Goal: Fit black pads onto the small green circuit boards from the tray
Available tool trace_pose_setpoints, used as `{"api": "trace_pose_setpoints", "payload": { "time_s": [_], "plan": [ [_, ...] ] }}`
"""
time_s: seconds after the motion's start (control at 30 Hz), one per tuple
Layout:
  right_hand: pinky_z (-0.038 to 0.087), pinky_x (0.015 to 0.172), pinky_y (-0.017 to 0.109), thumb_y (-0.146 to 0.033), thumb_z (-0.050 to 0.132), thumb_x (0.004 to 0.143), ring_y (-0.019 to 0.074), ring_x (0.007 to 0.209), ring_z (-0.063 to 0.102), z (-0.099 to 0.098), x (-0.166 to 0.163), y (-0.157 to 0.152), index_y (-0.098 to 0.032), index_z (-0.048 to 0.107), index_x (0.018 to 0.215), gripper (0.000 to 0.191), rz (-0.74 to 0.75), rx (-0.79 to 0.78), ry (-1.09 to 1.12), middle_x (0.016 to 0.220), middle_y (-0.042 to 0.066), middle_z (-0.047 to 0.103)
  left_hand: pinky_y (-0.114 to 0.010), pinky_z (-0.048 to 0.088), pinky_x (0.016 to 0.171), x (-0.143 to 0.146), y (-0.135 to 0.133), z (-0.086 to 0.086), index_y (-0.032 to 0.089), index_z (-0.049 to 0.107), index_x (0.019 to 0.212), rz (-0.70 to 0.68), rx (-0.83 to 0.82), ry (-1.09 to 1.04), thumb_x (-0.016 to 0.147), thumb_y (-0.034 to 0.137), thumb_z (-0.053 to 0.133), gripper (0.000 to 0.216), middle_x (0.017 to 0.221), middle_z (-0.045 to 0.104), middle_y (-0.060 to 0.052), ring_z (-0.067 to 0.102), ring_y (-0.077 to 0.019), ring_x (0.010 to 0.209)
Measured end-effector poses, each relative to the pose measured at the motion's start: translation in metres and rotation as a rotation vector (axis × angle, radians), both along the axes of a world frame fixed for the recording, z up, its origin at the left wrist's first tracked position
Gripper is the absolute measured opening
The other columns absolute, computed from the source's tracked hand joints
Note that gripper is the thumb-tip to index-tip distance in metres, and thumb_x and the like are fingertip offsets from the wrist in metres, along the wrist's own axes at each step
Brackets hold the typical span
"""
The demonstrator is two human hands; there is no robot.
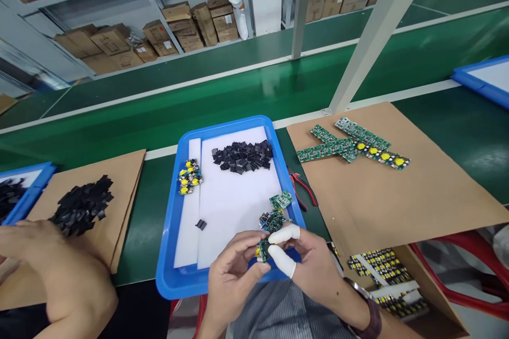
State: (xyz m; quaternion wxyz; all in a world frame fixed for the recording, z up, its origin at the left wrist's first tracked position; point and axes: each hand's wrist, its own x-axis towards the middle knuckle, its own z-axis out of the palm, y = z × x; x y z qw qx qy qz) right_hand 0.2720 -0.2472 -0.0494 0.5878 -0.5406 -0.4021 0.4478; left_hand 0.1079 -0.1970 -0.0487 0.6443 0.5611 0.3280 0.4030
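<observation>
A small green circuit board (263, 252) with a yellow part at its edge is held over the tray's near edge. My left hand (234, 274) grips it between thumb and fingers. White finger cots cover the thumb and index finger of my right hand (312, 260), which pinches the board's other side; a dark piece there is too small to make out. Just beyond my fingers, several small boards (281, 199) lie in the blue tray (169, 254). Farther back in it are a heap of black pieces (243, 157), boards with yellow parts (190, 176) and one loose black piece (201, 224).
Red-handled pliers (305, 188) lie right of the tray. Long board strips (352, 143) rest on cardboard (374, 201). Below right stands a box of boards (437, 296). At left, a co-worker's arm (75, 275) reaches beside a black heap (84, 205). A slanted post (377, 37) rises behind.
</observation>
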Motion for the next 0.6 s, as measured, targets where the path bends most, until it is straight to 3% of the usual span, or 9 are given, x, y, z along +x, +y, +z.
{"api": "trace_pose_setpoints", "payload": {
  "time_s": [0.27, 0.6],
  "plan": [
    [0.047, 0.065, 0.022, -0.008, 0.062, 0.088, 0.0124, 0.069, 0.058, 0.0019, 0.0012, -0.0063, -0.021, 0.067, 0.090, 0.014, -0.058, 0.155, -0.323, 0.078, -0.002, 0.060, -0.045, 0.061, 0.100, -0.0050, -0.0029, -0.0067, 0.029, 0.076, 0.119, 0.013, 0.161, 0.104, 0.082, 0.002, 0.079, 0.046, 0.120, 0.073, -0.010, 0.070, -0.0296, 0.119],
    [0.043, 0.065, 0.024, -0.005, 0.061, 0.087, 0.0132, 0.069, 0.055, -0.0005, 0.0082, -0.0050, -0.023, 0.068, 0.086, 0.019, 0.047, 0.159, -0.249, 0.077, -0.003, 0.056, -0.043, 0.062, 0.098, -0.0019, -0.0013, -0.0039, 0.030, 0.076, 0.119, 0.015, 0.220, 0.135, 0.080, 0.004, 0.082, 0.047, 0.118, 0.076, -0.008, 0.072, -0.0274, 0.114]
  ]
}}
